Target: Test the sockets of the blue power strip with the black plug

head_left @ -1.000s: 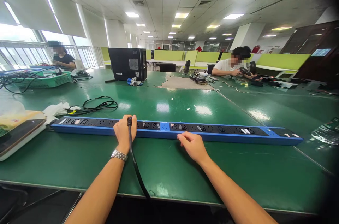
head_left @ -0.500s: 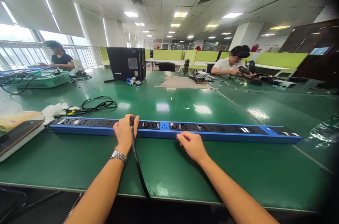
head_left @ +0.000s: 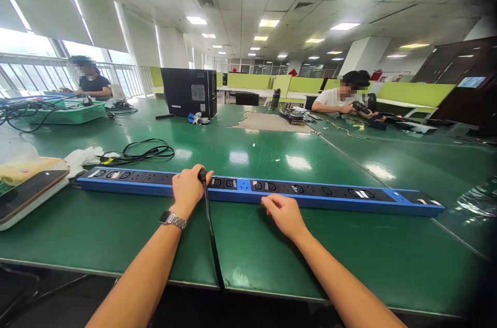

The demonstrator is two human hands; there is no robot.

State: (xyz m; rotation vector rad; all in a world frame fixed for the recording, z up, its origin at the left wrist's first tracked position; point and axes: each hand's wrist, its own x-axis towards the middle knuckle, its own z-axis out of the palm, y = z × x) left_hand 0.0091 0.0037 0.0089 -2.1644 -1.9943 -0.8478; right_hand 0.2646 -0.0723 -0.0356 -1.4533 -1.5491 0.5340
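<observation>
A long blue power strip (head_left: 318, 196) with black sockets lies across the green table (head_left: 272, 250) in front of me. My left hand (head_left: 189, 188), with a metal watch on its wrist, grips a black plug (head_left: 202, 175) on top of the strip, left of its blue middle socket. The plug's black cable (head_left: 212, 237) runs back over the table's near edge. My right hand (head_left: 284, 212) rests against the strip's near side with its fingers bent, holding nothing.
A coiled black cable (head_left: 145, 152) and white paper (head_left: 83, 157) lie behind the strip's left end. A flat device (head_left: 27, 193) sits at the left. A black computer case (head_left: 190, 92), a green basket (head_left: 73, 112), and two seated people are farther back.
My left hand with the plug has shifted slightly right along the strip. My right hand has stayed against the strip's near side.
</observation>
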